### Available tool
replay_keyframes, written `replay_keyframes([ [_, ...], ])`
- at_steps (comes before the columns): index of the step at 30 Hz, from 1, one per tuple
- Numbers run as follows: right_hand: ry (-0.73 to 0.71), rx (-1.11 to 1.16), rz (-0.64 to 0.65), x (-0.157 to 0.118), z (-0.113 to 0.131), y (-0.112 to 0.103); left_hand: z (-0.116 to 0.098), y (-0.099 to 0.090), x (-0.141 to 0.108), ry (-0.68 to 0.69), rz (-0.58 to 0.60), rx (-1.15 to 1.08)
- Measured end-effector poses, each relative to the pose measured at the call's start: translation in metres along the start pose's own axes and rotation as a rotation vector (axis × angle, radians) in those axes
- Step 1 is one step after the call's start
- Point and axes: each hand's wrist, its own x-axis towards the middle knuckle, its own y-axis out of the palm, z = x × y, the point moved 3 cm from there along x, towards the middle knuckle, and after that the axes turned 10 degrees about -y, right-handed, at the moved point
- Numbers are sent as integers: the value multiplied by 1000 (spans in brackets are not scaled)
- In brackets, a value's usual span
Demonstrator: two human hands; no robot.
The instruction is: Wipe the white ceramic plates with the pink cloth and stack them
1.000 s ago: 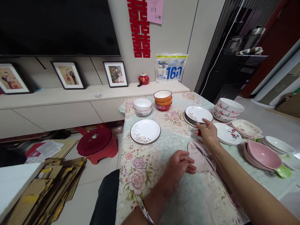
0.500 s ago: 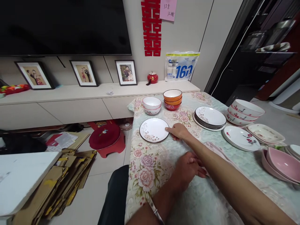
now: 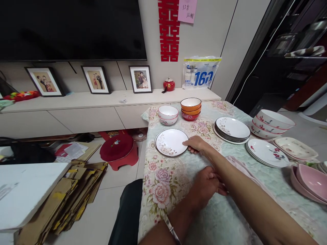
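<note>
My right hand (image 3: 196,144) pinches the right edge of a white plate (image 3: 171,143) with a dark rim and a brown floral pattern. A second dark-rimmed plate peeks out at its left, underneath. My left hand (image 3: 205,185), with a bangle on its wrist, is low over the tablecloth, under the right forearm. Its fingers are loosely bent and apart, partly hidden, with nothing seen in them. Near it, a pale pink cloth (image 3: 236,163) lies partly behind the right forearm. Right of the held plate stands a stack of similar plates (image 3: 233,127).
Behind the held plate stand white bowls (image 3: 168,112) and orange and red bowls (image 3: 191,103). To the right are flower-patterned plates (image 3: 267,151), large white bowls (image 3: 276,119), rectangular dishes (image 3: 296,147) and pink bowls (image 3: 311,180). A red stool (image 3: 117,149) and flattened cardboard (image 3: 68,194) are left of the table.
The held plate has shifted slightly right against the one below, whose left edge now shows. My left hand has barely moved. The whole view has shifted a little.
</note>
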Motion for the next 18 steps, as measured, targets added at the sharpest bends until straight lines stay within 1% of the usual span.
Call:
replay_keyframes([
  [5,25,232,-8,-9,-6,-1,0,0,1,-14,-12,15],
  [10,-13,465,-38,-24,-8,-6,-2,0,-1,-23,-20,10],
  [14,-34,574,-112,-46,-16,-21,-2,-1,-2,-40,-46,-41],
  [18,-50,654,-213,-76,-38,-43,-10,1,-8,10,-19,-127],
])
